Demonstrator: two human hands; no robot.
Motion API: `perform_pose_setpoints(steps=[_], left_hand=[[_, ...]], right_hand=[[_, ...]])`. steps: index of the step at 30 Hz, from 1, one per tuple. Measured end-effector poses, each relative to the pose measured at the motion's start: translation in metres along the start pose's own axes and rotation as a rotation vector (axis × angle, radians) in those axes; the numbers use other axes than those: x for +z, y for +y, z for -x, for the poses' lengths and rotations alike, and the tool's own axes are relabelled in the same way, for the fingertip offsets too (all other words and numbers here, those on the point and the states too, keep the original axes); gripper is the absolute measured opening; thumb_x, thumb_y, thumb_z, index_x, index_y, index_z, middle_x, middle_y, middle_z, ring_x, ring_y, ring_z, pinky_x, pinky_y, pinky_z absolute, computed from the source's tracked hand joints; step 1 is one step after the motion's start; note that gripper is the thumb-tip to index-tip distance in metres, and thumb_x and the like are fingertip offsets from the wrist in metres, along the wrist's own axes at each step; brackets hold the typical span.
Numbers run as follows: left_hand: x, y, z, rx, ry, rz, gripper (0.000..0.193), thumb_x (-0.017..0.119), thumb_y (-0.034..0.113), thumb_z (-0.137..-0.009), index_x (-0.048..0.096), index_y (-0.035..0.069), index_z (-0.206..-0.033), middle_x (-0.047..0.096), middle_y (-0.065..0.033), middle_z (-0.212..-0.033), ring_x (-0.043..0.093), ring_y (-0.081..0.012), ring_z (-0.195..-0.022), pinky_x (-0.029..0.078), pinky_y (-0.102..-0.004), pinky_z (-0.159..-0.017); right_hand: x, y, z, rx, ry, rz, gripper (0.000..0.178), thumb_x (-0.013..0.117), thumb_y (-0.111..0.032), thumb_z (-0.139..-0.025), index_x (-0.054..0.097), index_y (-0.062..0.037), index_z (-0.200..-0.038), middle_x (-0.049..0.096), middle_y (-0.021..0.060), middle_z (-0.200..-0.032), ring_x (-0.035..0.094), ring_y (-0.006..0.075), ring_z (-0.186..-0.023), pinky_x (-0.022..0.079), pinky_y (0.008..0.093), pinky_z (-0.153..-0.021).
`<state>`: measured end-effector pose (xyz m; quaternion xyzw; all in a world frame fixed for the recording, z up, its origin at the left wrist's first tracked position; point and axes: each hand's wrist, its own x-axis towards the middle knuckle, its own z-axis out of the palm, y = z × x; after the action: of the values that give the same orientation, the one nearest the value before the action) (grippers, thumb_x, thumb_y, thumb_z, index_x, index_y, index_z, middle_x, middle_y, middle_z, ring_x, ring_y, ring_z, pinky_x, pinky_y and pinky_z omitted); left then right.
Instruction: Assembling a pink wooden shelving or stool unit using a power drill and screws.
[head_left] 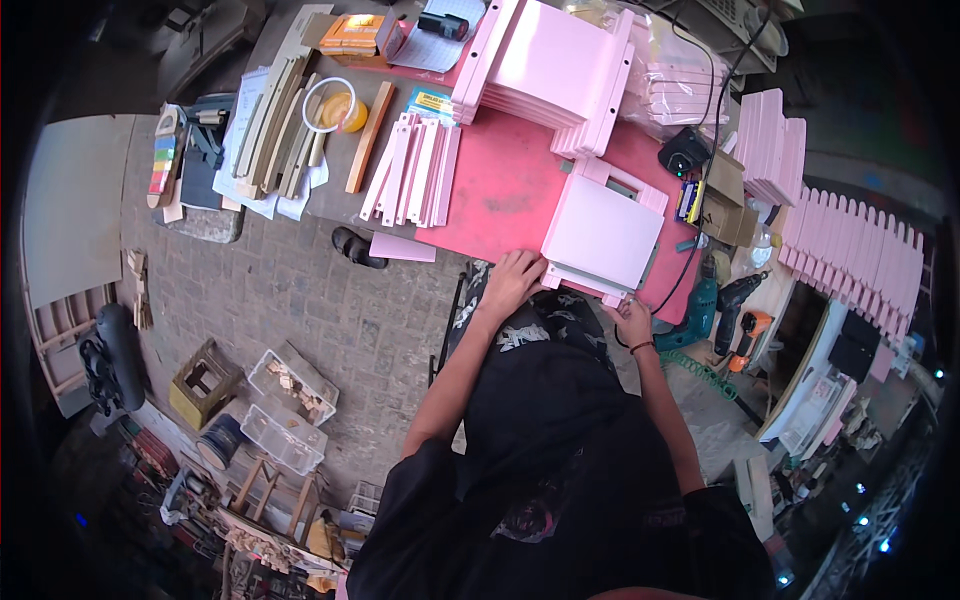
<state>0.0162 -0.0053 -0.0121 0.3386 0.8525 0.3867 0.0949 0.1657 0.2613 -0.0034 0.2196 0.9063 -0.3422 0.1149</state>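
The pink panel assembly (605, 230) lies at the near edge of the red tabletop (495, 160). I judge it stiff, fairly light, slippery-faced, best held by its side rails. Along that edge, my left hand (513, 284), fingers bent, and right hand (632, 322) meet its corners; whether they grasp, I cannot tell.

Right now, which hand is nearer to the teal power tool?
Right. The right hand is at the near right corner of the pink panel, left of the teal power tool; the left hand is farther off, by the near left corner.
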Motion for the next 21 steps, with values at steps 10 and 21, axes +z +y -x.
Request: perform_pose_setpoints(steps=[10, 21], left_hand=[[-0.003, -0.003, -0.001, 0.032, -0.032, 0.039, 0.04, 0.068, 0.023, -0.073, 0.058, 0.007, -0.109, 0.055, -0.0058, -0.104, 0.051, -0.0233, -0.097, 0.041, -0.0361, -0.081], [0.001, -0.005, -0.007, 0.043, -0.095, 0.004, 0.048, 0.074, 0.026, -0.069, 0.059, 0.006, -0.111, 0.055, -0.0081, -0.102, 0.05, -0.0269, -0.095, 0.04, -0.0384, -0.078]], right_hand=[[-0.003, 0.009, -0.001, 0.149, -0.103, 0.049, 0.033, 0.082, -0.025, -0.071, 0.062, 0.0011, -0.078, 0.058, 0.0049, -0.064, 0.053, 0.0127, -0.057, 0.044, 0.0277, -0.054], [0.002, 0.006, -0.004, 0.043, -0.02, 0.035, 0.041, 0.08, -0.033, -0.071, 0.057, -0.0001, -0.073, 0.045, 0.0047, -0.058, 0.043, 0.016, -0.051, 0.04, 0.0322, -0.051]])
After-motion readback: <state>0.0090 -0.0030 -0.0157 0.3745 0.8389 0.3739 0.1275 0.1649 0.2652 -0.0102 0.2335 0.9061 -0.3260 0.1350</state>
